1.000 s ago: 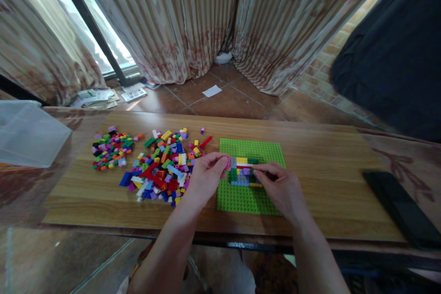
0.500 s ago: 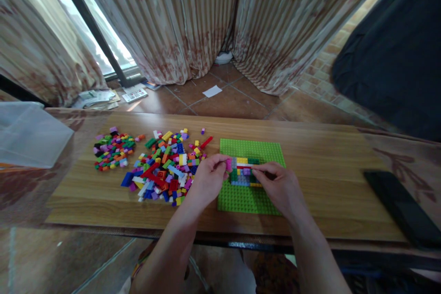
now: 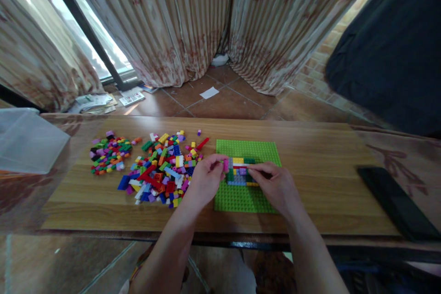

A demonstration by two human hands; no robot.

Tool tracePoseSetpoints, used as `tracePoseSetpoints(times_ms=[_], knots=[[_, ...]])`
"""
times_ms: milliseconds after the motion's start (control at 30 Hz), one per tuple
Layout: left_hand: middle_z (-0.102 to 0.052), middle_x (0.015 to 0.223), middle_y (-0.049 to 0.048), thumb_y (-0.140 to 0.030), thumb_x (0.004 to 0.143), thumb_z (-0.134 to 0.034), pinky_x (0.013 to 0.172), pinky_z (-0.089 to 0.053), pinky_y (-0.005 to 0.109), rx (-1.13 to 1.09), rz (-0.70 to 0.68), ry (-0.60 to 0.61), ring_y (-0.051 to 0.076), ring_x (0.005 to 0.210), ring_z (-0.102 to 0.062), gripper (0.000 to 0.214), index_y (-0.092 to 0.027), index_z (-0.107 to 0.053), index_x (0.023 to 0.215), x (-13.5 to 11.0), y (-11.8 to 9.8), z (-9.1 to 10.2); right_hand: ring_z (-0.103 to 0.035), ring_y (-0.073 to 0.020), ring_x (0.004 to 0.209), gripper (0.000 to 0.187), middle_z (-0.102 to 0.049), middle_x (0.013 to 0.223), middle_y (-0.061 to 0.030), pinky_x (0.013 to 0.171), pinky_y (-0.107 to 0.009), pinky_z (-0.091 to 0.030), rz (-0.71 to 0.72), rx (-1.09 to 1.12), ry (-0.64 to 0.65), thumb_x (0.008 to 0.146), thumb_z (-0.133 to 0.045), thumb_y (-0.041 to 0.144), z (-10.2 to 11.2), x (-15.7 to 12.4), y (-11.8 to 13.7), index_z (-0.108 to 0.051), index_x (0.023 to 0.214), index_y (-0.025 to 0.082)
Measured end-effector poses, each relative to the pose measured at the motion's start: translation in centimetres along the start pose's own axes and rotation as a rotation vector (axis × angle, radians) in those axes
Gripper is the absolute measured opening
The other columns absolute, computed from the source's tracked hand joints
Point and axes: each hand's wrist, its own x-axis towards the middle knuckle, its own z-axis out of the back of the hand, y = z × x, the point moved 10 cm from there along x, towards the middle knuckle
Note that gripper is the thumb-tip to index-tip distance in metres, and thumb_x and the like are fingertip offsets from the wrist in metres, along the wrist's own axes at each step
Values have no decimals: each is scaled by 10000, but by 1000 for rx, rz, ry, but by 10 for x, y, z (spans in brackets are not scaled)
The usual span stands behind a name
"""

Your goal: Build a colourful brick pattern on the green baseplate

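Pinched between the thumb and fingers of my left hand is a magenta brick, at the left edge of a low build of toy bricks. The build shows grey-blue, green, yellow, white, red and purple bricks and sits on a green studded baseplate. My right hand comes in from the right, its thumb and index finger closed at the build's right-middle part. Whatever lies between those fingertips is too small to make out. That hand covers some of the build's right side.
Left of the baseplate spreads a large pile of mixed bricks, with a smaller pile farther left. A translucent bin stands past the wooden board's left end. A black phone-like slab lies at the right end.
The whole view has shifted slightly. Both hands keep nearly the same places at the build, the left still gripping the magenta brick.
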Motion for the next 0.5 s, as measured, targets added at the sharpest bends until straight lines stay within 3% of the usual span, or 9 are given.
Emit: tracePoseSetpoints(times_ms=[167, 267, 400, 500], knots=[[-630, 712, -3, -198, 773, -564, 576, -443, 200, -19, 32, 1, 93, 600, -535, 191, -156, -718, 879, -1, 2, -1, -690, -224, 879, 263, -763, 928, -59, 811, -350, -519, -68, 126, -162, 829, -623, 415, 18, -1, -9, -771, 893, 207], [-643, 723, 3, -197, 762, -596, 566, -442, 190, -41, 16, -3, 91, 608, -540, 173, -149, -723, 868, -3, -3, -2, -695, -219, 858, 262, -763, 915, -57, 799, -346, -536, -60, 167, -288, 831, -628, 413, 31, -3, -9, -764, 891, 198], [-655, 732, 8, -194, 752, -621, 568, -446, 185, -98, -22, -49, 88, 616, -549, 147, -149, -730, 839, -5, -14, 5, -680, -198, 801, 236, -749, 892, -53, 740, -329, -538, 48, 76, -303, 863, -605, 384, 34, -6, 9, -752, 891, 201], [-656, 721, 9, -208, 734, -660, 572, -454, 194, -180, -45, -90, 87, 605, -551, 147, -147, -733, 844, -7, -23, 20, -653, -175, 751, 185, -727, 871, -46, 701, -314, -530, 178, 5, -308, 887, -593, 332, 31, -14, 36, -734, 898, 213]])
